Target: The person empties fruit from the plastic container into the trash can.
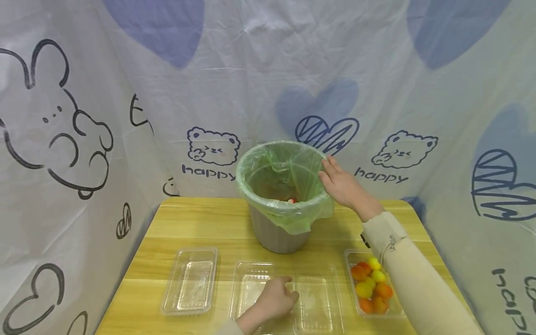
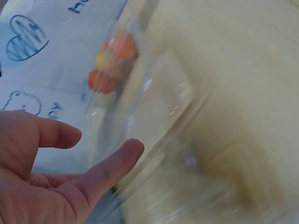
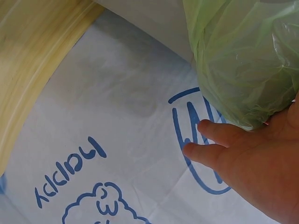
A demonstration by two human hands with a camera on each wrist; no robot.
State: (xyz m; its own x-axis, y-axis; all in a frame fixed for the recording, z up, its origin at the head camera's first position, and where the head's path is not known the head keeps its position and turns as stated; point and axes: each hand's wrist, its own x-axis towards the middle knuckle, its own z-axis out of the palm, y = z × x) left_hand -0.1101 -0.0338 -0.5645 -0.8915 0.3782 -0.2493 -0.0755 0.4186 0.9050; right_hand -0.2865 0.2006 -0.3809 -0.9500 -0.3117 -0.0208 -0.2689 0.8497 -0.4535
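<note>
A grey trash can (image 1: pixel 279 232) stands at the back of the table, lined with a green plastic bag (image 1: pixel 293 216) folded over its rim. Inside it, a small red-and-white thing (image 1: pixel 291 201) shows. My right hand (image 1: pixel 341 184) rests on the bag's right edge, fingers stretched out; the right wrist view has this hand (image 3: pixel 261 158) against the bag (image 3: pixel 243 60). Over a clear double plastic container (image 1: pixel 318 298) hovers my left hand (image 1: pixel 274 298), holding nothing. In the left wrist view, the left hand's (image 2: pixel 60 168) thumb and fingers are apart, and the container is blurred.
To the right, partly behind my right sleeve, a clear tray (image 1: pixel 353 291) holds several small orange and yellow fruit-like balls (image 1: pixel 372 286). A clear plastic tray (image 1: pixel 190 279) lies at the left. Printed cloth (image 1: pixel 259 83) hangs around the wooden table (image 1: pixel 142 284).
</note>
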